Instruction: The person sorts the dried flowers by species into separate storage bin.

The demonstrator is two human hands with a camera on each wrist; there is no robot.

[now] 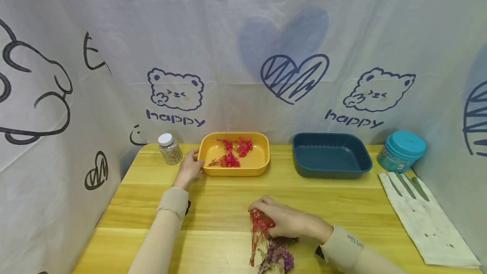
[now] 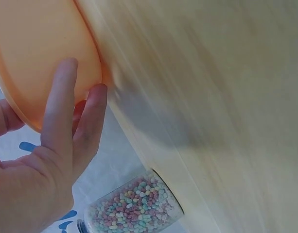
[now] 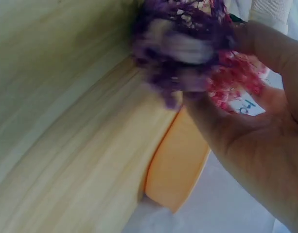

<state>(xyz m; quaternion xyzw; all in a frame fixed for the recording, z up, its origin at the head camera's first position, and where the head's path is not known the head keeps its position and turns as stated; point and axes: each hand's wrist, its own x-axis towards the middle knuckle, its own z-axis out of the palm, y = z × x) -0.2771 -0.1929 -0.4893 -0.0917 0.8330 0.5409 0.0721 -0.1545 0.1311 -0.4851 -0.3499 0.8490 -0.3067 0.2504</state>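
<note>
A yellow tray [image 1: 233,171] holds several sprigs of pinkish-red dried flowers [image 1: 229,160]. My left hand [image 1: 189,168] grips the tray's left end, with fingers against its outer wall [image 2: 39,53]. Over the front part of the table, my right hand [image 1: 291,221] holds red dried flowers [image 1: 261,220], stems pointing down toward me. Purple dried flowers [image 1: 279,257] are bunched just below that hand. In the right wrist view, the purple flowers [image 3: 183,48] are blurred and cover part of the fingers; I cannot tell whether they are pinched as well.
Left of the tray stands a white-lidded jar [image 1: 170,150] of small pastel beads. A dark blue tray [image 1: 332,175] sits to the right, beside a turquoise tub [image 1: 402,151]. A white cloth [image 1: 430,223] with green stripes lies along the right edge. Printed curtains hang behind and at the sides.
</note>
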